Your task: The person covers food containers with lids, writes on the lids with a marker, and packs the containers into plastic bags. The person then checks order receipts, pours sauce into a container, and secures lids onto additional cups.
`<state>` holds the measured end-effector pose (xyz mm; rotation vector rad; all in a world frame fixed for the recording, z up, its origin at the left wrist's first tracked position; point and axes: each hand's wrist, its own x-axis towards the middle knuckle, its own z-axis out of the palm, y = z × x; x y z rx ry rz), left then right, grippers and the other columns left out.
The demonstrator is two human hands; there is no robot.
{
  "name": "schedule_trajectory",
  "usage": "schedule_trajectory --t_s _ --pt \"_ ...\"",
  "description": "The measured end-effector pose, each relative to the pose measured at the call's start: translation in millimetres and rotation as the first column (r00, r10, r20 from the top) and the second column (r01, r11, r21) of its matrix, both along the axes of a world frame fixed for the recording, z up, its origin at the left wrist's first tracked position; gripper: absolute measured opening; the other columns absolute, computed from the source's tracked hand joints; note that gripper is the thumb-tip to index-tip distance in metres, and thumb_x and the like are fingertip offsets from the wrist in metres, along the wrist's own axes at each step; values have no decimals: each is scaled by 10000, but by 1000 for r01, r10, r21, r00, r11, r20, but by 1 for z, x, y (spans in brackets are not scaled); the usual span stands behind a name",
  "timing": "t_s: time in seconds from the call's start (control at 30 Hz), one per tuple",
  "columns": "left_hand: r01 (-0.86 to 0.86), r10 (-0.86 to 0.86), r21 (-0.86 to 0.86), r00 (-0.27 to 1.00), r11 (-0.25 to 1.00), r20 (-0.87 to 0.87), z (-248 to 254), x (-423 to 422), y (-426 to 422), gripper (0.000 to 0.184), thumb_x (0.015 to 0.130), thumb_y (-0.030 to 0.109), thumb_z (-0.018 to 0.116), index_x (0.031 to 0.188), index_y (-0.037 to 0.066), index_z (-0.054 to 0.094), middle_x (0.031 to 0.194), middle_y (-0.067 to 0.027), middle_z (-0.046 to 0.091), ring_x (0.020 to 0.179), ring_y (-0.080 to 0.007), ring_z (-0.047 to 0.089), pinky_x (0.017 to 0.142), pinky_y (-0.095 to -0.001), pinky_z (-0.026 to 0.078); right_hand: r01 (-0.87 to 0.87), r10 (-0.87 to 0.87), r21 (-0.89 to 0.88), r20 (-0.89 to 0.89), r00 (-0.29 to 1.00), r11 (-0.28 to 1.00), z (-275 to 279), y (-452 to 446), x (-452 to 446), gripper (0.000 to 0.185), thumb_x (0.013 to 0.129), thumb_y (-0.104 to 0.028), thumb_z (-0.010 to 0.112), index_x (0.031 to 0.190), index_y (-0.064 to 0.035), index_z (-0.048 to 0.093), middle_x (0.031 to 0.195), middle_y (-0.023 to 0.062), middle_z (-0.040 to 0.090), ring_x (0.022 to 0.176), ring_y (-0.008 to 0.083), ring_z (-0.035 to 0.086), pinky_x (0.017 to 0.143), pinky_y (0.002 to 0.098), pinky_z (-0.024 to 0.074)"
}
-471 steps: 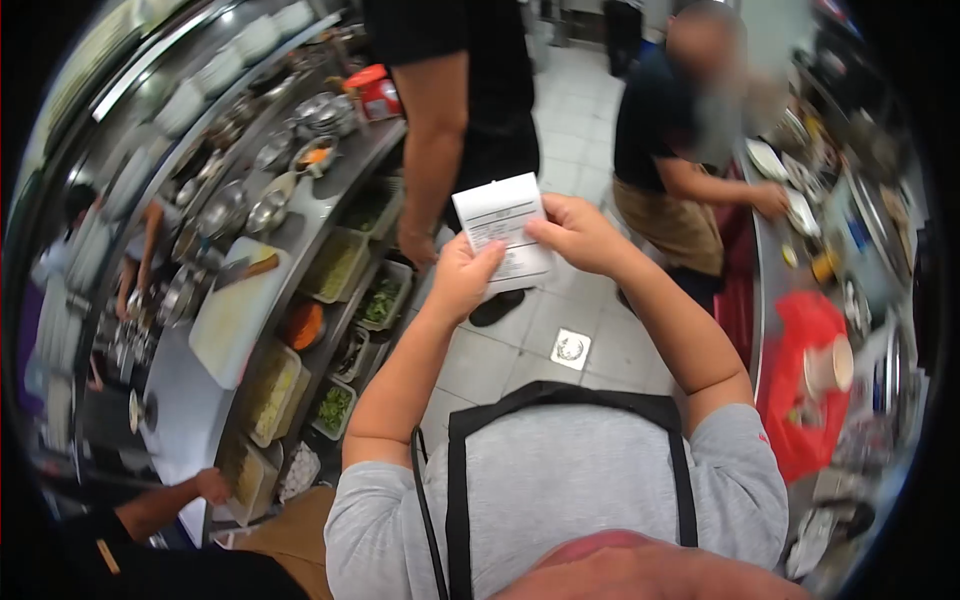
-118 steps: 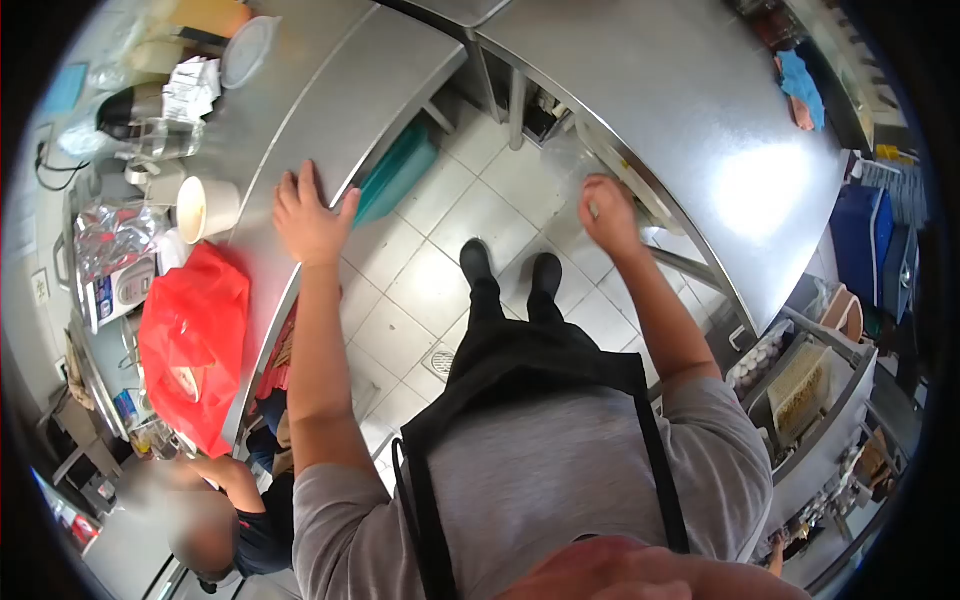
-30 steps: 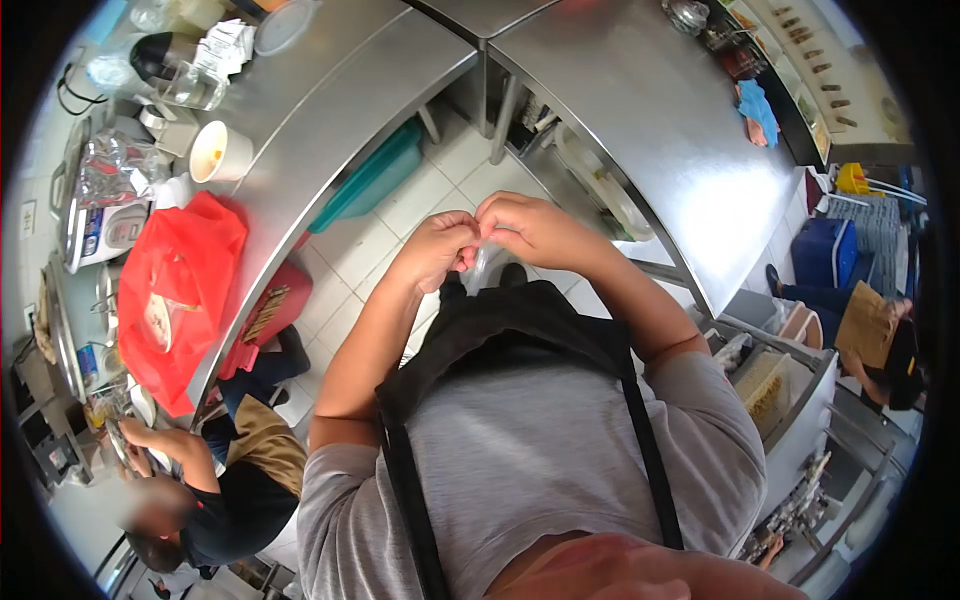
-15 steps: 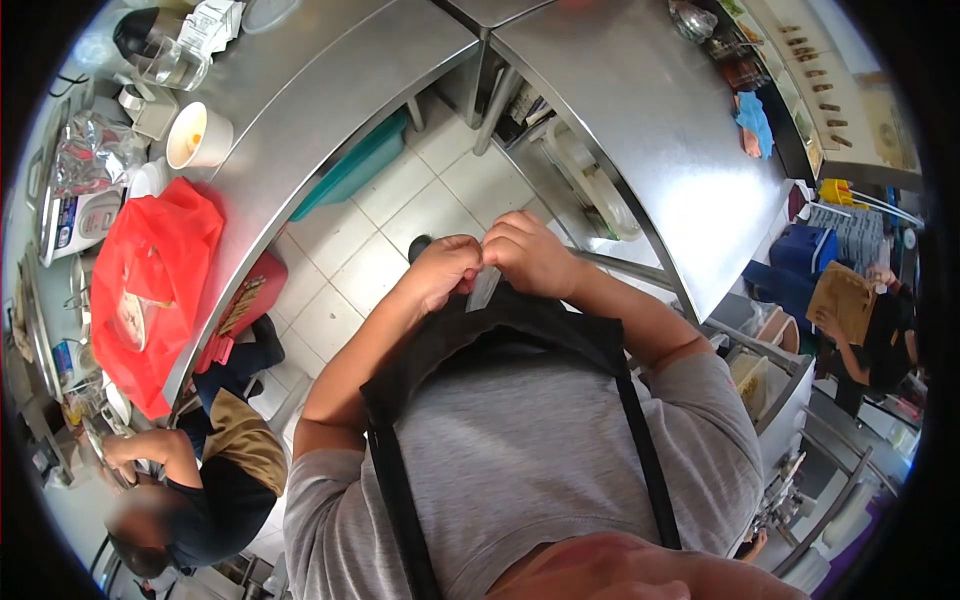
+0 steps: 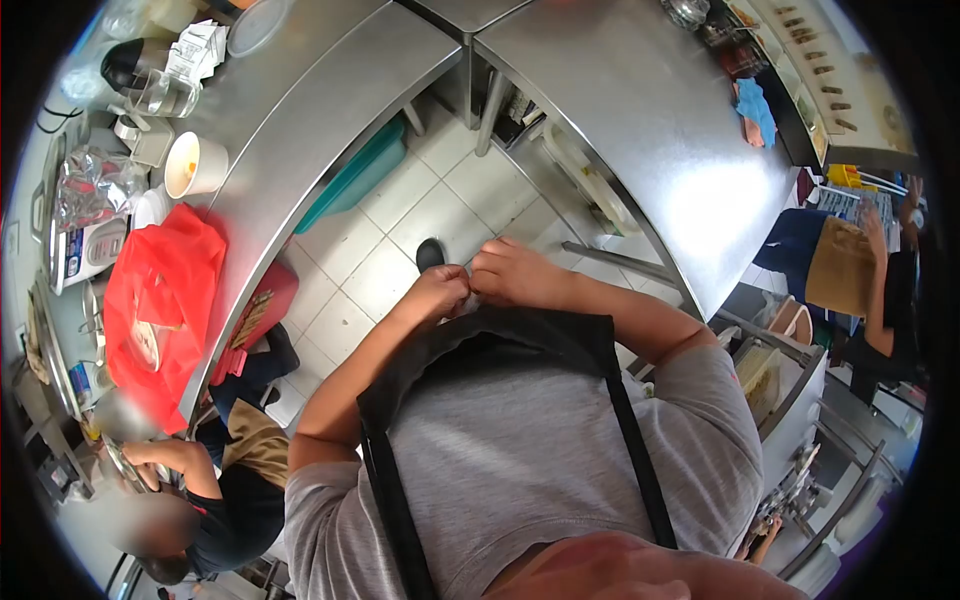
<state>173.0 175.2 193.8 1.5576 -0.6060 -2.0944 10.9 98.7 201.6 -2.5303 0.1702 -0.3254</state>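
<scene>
Just beyond the top edge of a black apron [image 5: 480,330], my left hand [image 5: 438,293] and my right hand [image 5: 515,275] meet. Fingers on both sides are pinched together, nearly touching. Between them shows a small piece of pale, see-through material [image 5: 471,303], perhaps plastic; most of it is hidden by the hands and the apron. A dark shoe [image 5: 430,253] stands on the tiles beyond my left hand.
Steel counters run along the left [image 5: 330,120] and right [image 5: 620,110]. On the left are a red plastic bag [image 5: 185,265] and a white cup [image 5: 196,165]. A blue cloth [image 5: 754,112] lies right. Co-workers stand at lower left [image 5: 235,515] and far right [image 5: 885,310].
Both hands have come slightly lower and closer to the apron, still pinched together. Less of the pale material shows. The shoe is more visible, and the co-worker at right has shifted posture.
</scene>
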Motion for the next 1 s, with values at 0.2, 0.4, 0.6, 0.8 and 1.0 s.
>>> schedule_trajectory --t_s 0.2,0.4,0.6,0.8,1.0 --pt "-149 160 -147 985 978 65 0 21 -19 73 682 126 463 624 81 469 524 5 416 463 -78 408 426 -219 347 79 -96 124 133 986 989 -2 -11 -22 126 635 -125 567 724 -98 482 803 39 503 782 230 481 671 319 375" --pt "-587 620 -320 784 744 3 11 124 -15 114 684 111 455 593 82 393 528 -10 373 450 -105 363 419 -229 308 794 -886 549 -193 422 259 -144 -74 -135 117 706 -39 550 805 -56 489 832 69 529 725 184 497 666 292 405" --pt "-652 666 -178 745 737 28 -18 109 15 102 692 96 448 612 74 388 509 -25 365 457 -136 389 433 -241 317 954 -915 264 -333 228 142 -236 -146 -162 278 685 -89 589 910 -51 431 941 90 461 835 206 443 725 311 383" --pt "-677 690 -147 721 721 63 -31 91 35 105 694 73 450 600 77 406 509 -22 387 467 -131 405 444 -241 318 960 -910 -33 -327 254 279 -288 -201 -119 444 664 -139 629 1015 -45 373 1049 112 392 945 227 388 783 330 361" --pt "-711 762 -282 625 645 168 -4 84 36 130 743 70 437 613 77 435 532 -9 424 491 -103 414 487 -225 348 911 -880 -143 -354 318 387 -311 -235 -95 612 643 -188 668 1120 -39 315 1157 134 324 1054 248 333 841 349 339"
